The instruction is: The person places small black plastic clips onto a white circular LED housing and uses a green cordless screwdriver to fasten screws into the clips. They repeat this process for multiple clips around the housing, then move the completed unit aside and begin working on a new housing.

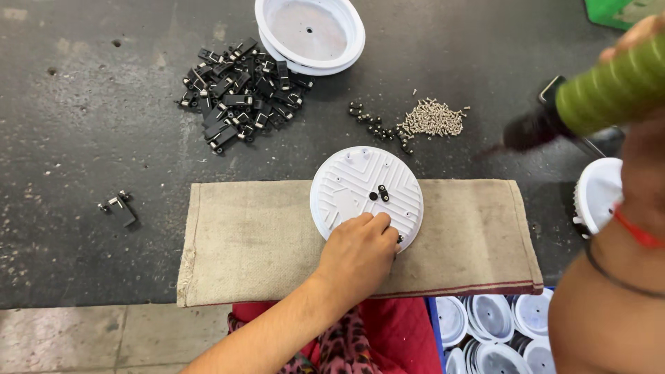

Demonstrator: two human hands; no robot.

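Hands first: our left hand (360, 253) sits low in the centre of the frame, fingers curled down and pressing on the near edge of a round white ribbed disc (360, 183), holding it flat rather than gripping it. The disc lies on a beige cloth mat (256, 239) spread across the dark counter (83, 118), with a small black clip (383, 193) beside its middle hole. Our right hand (641, 38) is at the upper right edge of the frame, closed around the green ribbed grip of a power screwdriver (589, 100) whose dark tip points left, well apart from the disc. In the upper left we see a heap of black clips (239, 93), above centre stacked white housings (309, 33), and right of centre a small pile of screws (433, 119).
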